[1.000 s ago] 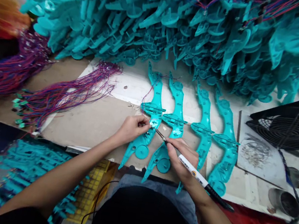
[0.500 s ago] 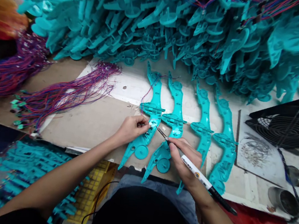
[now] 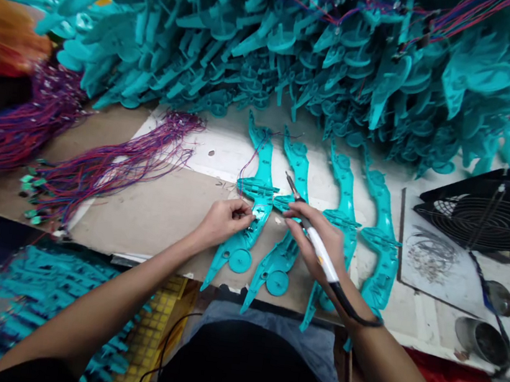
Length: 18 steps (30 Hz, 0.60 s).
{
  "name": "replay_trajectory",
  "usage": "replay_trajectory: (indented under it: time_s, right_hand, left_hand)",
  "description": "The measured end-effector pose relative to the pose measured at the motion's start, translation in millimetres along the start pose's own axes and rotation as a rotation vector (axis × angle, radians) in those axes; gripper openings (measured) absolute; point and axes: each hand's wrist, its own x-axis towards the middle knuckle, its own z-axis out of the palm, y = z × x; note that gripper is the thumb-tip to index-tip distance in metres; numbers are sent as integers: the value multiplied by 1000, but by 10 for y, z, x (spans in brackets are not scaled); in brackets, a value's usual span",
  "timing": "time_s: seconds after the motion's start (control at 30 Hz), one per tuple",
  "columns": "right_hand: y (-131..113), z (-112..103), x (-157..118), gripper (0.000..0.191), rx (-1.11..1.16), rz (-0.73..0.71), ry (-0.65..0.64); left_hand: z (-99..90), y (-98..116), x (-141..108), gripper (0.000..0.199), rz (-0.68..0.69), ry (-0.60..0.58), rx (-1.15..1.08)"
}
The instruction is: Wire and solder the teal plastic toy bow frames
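Note:
Four long teal plastic parts lie in a row on the table. My left hand (image 3: 227, 222) is pinched closed over the lower half of the leftmost teal part (image 3: 266, 161); what its fingertips hold is too small to make out. My right hand (image 3: 319, 237) grips a white soldering iron (image 3: 323, 254) with a black cable end. The iron's tip points up and away, over the second teal part (image 3: 298, 153). Thin red and purple wires (image 3: 250, 159) run along the upper left of the leftmost part.
Teal parts (image 3: 274, 43) are heaped along the back. Wire bundles (image 3: 118, 157) lie at the left. At the right are a black fan (image 3: 491, 213), a metal plate (image 3: 438, 259) and a metal cup (image 3: 482, 343). More teal parts (image 3: 56, 309) sit below the table edge.
My right hand has lifted the soldering iron's tip up and away from my left fingertips and tilted it more upright. My left hand has stayed nearly in place.

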Motion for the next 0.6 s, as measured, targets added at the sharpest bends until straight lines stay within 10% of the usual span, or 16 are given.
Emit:
replay_trajectory:
  time_s: [0.6]
  right_hand:
    - [23,439,205,30,69,-158,-67]
  left_hand:
    - [-173,4,-69,40,132,-18,47]
